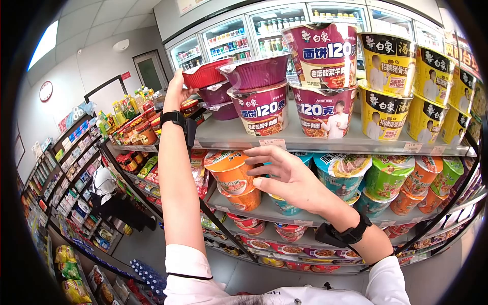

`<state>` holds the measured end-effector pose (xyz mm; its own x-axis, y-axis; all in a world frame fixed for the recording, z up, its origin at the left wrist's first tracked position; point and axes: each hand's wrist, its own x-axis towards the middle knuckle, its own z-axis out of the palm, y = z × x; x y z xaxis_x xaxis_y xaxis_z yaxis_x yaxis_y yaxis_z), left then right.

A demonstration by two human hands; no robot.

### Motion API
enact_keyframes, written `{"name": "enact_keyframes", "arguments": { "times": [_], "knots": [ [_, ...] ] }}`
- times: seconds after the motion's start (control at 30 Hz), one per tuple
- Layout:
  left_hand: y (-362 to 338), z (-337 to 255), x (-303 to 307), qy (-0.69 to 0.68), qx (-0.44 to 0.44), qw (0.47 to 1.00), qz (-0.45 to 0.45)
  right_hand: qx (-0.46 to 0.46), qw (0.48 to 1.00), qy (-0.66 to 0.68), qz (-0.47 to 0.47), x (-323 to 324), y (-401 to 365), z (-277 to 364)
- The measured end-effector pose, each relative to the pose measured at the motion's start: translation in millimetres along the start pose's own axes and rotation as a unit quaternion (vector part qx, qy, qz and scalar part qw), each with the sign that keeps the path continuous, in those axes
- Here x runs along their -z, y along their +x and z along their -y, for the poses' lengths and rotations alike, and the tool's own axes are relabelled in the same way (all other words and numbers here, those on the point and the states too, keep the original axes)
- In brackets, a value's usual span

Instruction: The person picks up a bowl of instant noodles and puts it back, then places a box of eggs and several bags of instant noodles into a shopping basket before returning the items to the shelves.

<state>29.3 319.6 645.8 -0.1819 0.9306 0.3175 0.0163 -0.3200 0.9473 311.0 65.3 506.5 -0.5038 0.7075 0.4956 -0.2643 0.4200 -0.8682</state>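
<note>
My left hand is raised at the left end of the top shelf, its fingers on the side of a red bowl with a lid. That bowl sits on top of purple bowls. A larger purple bowl rests on a purple noodle cup just to the right. My right hand hovers in front of the shelf below, fingers apart and holding nothing. Behind it are orange noodle cups and blue-green cups.
More purple cups and yellow-black cups are stacked on the top shelf. Jars and bottles stand at the left. A person in dark clothing is in the left aisle. Drinks fridges line the back.
</note>
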Motion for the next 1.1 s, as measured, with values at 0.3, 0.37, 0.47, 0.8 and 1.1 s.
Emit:
{"name": "enact_keyframes", "arguments": {
  "times": [0.3, 0.37, 0.47, 0.8, 1.1],
  "knots": [
    [-6.7, 27.1, 6.1, -0.126, 0.071, 0.989, -0.022, 0.000, 1.000, 0.023, -0.009, 3.9, -1.7, -9.8],
    [0.3, 37.6, 10.0, -0.110, 0.073, 0.991, 0.017, -0.001, 1.000, 0.027, -0.006, 2.8, -1.2, -10.2],
    [0.6, 37.7, 5.6, -0.151, 0.131, 0.979, 0.036, -0.021, 0.999, 0.028, -0.005, 1.8, -2.9, -5.9],
    [10.0, 46.8, 6.9, -0.213, 0.125, 0.968, 0.042, -0.028, 0.998, 0.047, -0.007, 0.9, -0.8, -8.4],
    [-3.3, 44.2, 1.8, -0.274, 0.081, 0.958, -0.025, -0.031, 0.998, 0.049, -0.006, -1.4, -2.6, -11.1]
  ]
}}
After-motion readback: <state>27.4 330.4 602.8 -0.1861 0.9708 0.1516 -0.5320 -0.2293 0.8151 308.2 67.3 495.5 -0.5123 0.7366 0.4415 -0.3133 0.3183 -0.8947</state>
